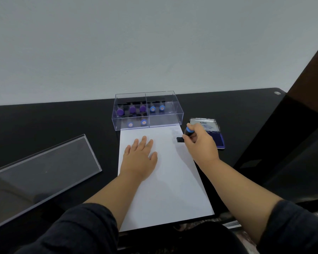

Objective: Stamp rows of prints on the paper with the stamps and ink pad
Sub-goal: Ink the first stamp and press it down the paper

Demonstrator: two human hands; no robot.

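Observation:
A white sheet of paper (165,182) lies on the black table. My left hand (140,156) rests flat on its upper left part with fingers spread. My right hand (200,142) grips a stamp (184,135) with a blue handle, its black base down at the paper's upper right edge. Faint grey prints (174,132) show just above the stamp near the paper's top right corner. An open ink pad (215,133) with a purple pad and silver lid sits right behind my right hand.
A clear plastic box (148,110) at the paper's top edge holds several purple and blue stamps. Its clear lid (40,178) lies on the table (62,121) at the left. A dark brown post (305,85) stands at the right.

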